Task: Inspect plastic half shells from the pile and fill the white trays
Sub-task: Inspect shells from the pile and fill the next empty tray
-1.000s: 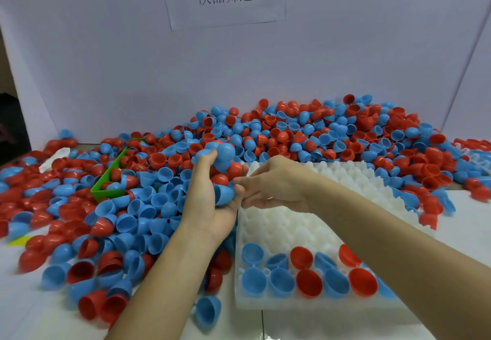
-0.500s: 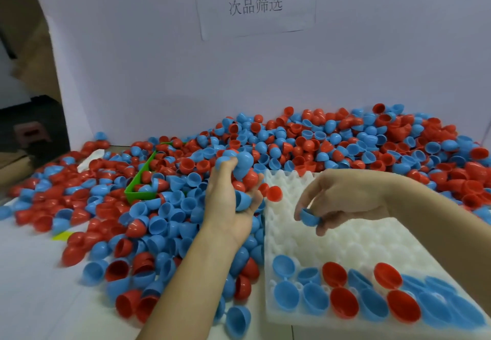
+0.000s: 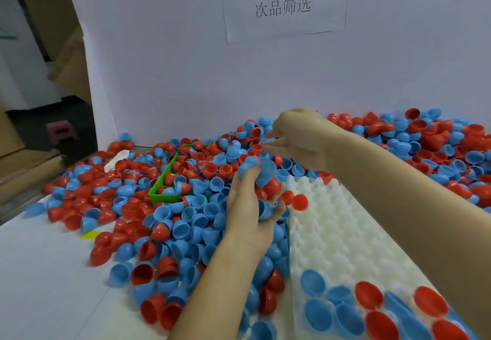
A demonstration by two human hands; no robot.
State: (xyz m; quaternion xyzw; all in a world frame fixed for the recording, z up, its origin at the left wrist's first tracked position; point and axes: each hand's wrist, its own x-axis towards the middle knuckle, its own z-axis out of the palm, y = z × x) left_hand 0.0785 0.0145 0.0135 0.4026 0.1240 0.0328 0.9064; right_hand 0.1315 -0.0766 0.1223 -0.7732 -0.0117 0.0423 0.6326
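Left hand [image 3: 248,206] cradles a handful of half shells [image 3: 265,180] beside the white tray [image 3: 326,228]; right hand [image 3: 297,137] reaches into the far pile [image 3: 425,137], grip hidden

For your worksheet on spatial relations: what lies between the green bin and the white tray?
In the head view, loose shells and the left hand gripping several lie between the green bin and white tray.

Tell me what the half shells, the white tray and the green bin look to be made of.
Shells: thin moulded plastic, red or blue, smooth with a soft sheen; their hollow insides show thin walls.
Tray: white, matte, bumpy grid of rounded pockets; looks like foam or soft moulded plastic, which one is unclear.
Bin: bright green, flat straight walls; probably rigid plastic, mostly buried under shells.
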